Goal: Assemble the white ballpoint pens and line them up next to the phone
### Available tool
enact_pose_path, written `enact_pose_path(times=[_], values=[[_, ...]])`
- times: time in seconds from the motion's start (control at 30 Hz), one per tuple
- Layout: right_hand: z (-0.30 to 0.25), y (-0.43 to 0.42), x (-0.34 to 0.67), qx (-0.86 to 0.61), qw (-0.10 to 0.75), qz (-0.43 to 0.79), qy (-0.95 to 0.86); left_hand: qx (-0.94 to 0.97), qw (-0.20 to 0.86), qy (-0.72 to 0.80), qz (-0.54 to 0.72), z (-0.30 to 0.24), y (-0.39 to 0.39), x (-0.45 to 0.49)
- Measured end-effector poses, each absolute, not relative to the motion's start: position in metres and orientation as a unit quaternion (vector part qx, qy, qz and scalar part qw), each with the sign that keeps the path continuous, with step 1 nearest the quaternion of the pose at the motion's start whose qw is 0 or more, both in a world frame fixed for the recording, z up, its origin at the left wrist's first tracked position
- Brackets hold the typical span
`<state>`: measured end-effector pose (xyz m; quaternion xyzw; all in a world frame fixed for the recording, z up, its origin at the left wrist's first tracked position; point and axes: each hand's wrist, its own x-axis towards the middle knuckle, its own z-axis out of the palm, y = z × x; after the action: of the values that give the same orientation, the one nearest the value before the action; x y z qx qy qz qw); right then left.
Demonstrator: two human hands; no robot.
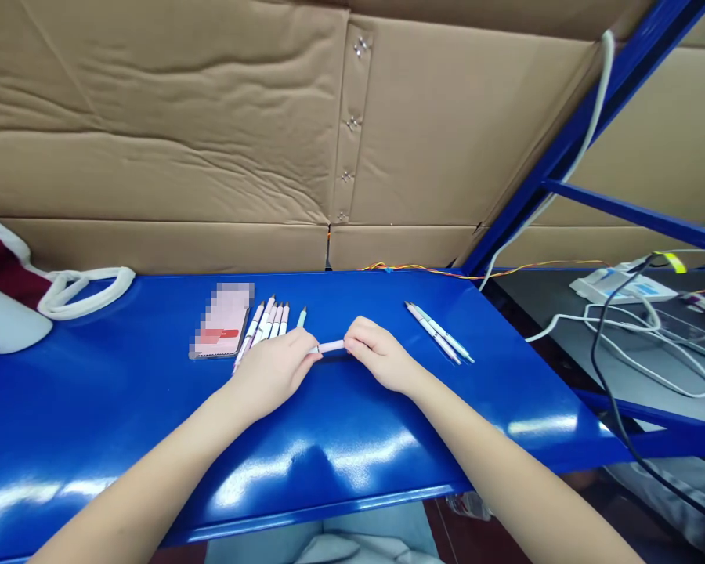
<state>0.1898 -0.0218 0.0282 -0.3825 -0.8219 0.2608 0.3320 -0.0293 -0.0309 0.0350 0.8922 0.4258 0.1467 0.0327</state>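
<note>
A pale pink pen (331,345) lies crosswise between my two hands, just above the blue table. My left hand (276,366) is closed round its left end, and my right hand (379,352) pinches the right end, hiding its tip. Beside my left hand several pink and white pens (265,321) rest in a row, with one light green pen (301,316) near them; my hand covers their lower parts. To the right of my right hand, two pens (439,332) lie close together at a slant, one pinkish and one light green.
A pink packet or case (223,321), partly blurred, lies left of the pens. A white and dark red bag with a handle (88,291) stands far left. Cardboard (211,141) walls the back. At right are a blue frame (564,137), white cables (658,345) and a black cable (600,376).
</note>
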Motion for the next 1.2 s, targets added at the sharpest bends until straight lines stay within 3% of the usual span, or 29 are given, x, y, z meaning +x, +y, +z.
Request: enact_pose_path(times=[0.2, 0.53, 0.67, 0.8, 1.07, 1.2], values=[[0.027, -0.017, 0.191, -0.422, 0.310, 0.328, -0.786, 0.894, -0.038, 0.427, 0.128, 0.034, -0.040, -0.013], [0.033, -0.001, 0.231, -0.640, 0.187, 0.004, -0.745, 0.843, -0.107, 0.513, 0.122, 0.025, -0.019, -0.010], [0.044, 0.007, 0.272, -0.766, 0.090, -0.014, -0.637, 0.819, -0.105, 0.545, 0.148, 0.022, 0.000, -0.015], [0.045, 0.009, 0.282, -0.792, 0.033, 0.021, -0.610, 0.812, -0.072, 0.560, 0.149, 0.021, 0.008, -0.018], [0.042, 0.010, 0.270, -0.787, 0.015, -0.002, -0.617, 0.825, -0.036, 0.541, 0.163, 0.019, 0.010, -0.024], [0.041, 0.003, 0.254, -0.741, 0.112, 0.067, -0.658, 0.825, -0.028, 0.524, 0.209, 0.027, -0.001, -0.019]])
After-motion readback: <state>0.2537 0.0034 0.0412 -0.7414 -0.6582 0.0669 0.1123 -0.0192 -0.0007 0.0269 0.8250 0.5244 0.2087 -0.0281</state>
